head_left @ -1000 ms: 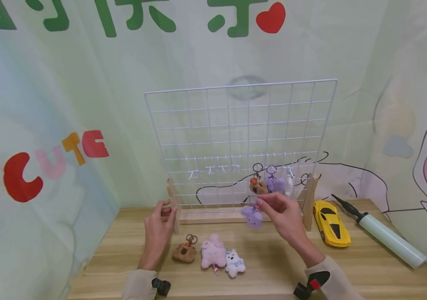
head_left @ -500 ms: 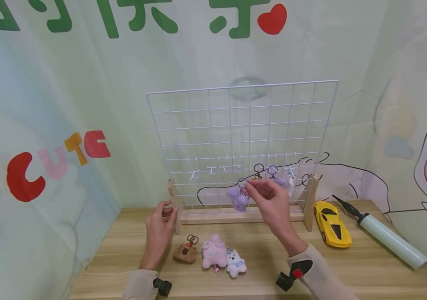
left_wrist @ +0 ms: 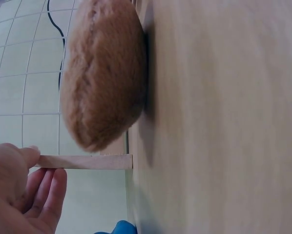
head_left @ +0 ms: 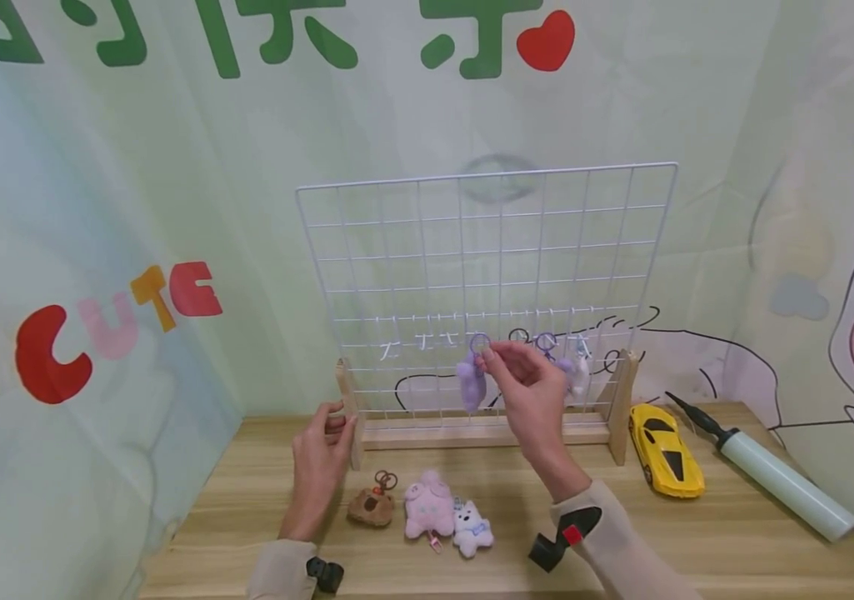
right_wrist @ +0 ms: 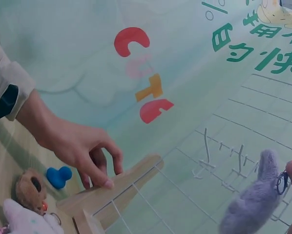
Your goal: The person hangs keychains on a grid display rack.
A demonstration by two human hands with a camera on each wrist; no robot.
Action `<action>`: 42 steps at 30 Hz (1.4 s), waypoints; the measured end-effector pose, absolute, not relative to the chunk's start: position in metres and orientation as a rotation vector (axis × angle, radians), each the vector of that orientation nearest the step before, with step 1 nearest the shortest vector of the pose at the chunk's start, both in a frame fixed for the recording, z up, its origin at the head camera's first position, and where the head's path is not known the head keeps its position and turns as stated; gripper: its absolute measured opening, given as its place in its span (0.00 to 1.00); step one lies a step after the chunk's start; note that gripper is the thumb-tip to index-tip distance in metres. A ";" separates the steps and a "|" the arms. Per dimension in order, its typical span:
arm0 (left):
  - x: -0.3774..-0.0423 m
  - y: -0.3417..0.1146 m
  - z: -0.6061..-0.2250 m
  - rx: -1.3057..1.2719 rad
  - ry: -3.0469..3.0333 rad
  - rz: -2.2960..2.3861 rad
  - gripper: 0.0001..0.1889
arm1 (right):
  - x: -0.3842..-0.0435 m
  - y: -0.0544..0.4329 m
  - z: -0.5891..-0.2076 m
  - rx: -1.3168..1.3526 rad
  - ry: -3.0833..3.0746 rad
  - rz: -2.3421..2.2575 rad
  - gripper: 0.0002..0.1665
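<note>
My right hand (head_left: 535, 392) pinches a purple plush keychain (head_left: 471, 385) near its metal ring, in front of the white wire grid (head_left: 486, 176). The ring is level with the row of small white hooks (head_left: 424, 340). In the right wrist view the plush (right_wrist: 251, 207) hangs below the fingertips. My left hand (head_left: 322, 446) grips the grid's left wooden upright (left_wrist: 92, 162), thumb on one side and fingers on the other. Behind my right hand, more keychains hang on the grid, partly hidden; a white plush (head_left: 580, 371) is at the right end.
In front of the grid lie a brown plush keychain (head_left: 371, 507), a pink plush (head_left: 429, 507) and a small white plush (head_left: 472, 530). To the right are a yellow toy car (head_left: 666, 450) and a hand pump (head_left: 786, 483). A blue knobbed object (right_wrist: 58, 177) stands near the left upright.
My right hand has moved left and up with the purple plush keychain, bringing its ring to the hook row. The plush has turned narrower in view. My left hand stays on the upright.
</note>
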State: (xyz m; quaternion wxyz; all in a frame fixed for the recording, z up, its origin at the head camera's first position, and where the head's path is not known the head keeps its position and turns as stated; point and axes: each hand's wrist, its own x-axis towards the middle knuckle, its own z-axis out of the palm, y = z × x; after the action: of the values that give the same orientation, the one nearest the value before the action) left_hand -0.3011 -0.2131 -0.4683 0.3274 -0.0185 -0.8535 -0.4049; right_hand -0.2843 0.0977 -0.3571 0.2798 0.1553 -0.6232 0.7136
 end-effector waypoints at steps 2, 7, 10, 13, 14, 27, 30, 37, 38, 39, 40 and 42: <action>-0.301 -0.213 -0.468 -0.046 -2.236 -1.064 0.13 | -0.285 0.095 -0.355 0.411 -1.638 1.939 0.11; -0.300 -0.213 -0.468 -0.041 -2.239 -1.068 0.13 | -0.289 0.089 -0.355 0.403 -1.583 1.999 0.12; -0.301 -0.213 -0.468 -0.039 -2.242 -1.069 0.13 | -0.290 0.087 -0.356 0.399 -1.574 2.019 0.14; -0.301 -0.213 -0.468 -0.042 -2.238 -1.066 0.13 | -0.292 0.087 -0.357 0.388 -1.577 2.023 0.14; -0.301 -0.213 -0.468 -0.044 -2.236 -1.063 0.13 | -0.293 0.087 -0.358 0.383 -1.576 2.025 0.13; -0.301 -0.213 -0.468 -0.065 -2.228 -1.045 0.13 | -0.298 0.099 -0.370 0.431 -1.632 2.023 0.12; -0.300 -0.213 -0.468 -0.066 -2.228 -1.050 0.13 | -0.295 0.103 -0.373 0.423 -1.615 2.033 0.12; -0.300 -0.213 -0.468 -0.054 -2.228 -1.052 0.14 | -0.280 0.110 -0.387 0.461 -1.624 2.074 0.09; -0.300 -0.213 -0.468 -0.053 -2.227 -1.052 0.14 | -0.278 0.111 -0.391 0.471 -1.660 2.063 0.09; -0.300 -0.213 -0.468 -0.054 -2.225 -1.052 0.14 | -0.275 0.112 -0.396 0.483 -1.704 2.048 0.08; -0.300 -0.213 -0.468 -0.055 -2.224 -1.052 0.14 | -0.273 0.113 -0.401 0.488 -1.754 2.027 0.08; -0.300 -0.213 -0.468 -0.054 -2.224 -1.056 0.14 | -0.271 0.116 -0.412 0.505 -1.853 1.983 0.08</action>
State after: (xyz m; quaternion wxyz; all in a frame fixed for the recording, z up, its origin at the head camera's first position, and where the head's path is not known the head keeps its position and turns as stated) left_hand -0.3001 -0.2132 -0.4678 0.3327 -0.0205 -0.8516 -0.4044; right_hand -0.2708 0.1162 -0.4116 0.1894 0.1796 -0.6592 0.7052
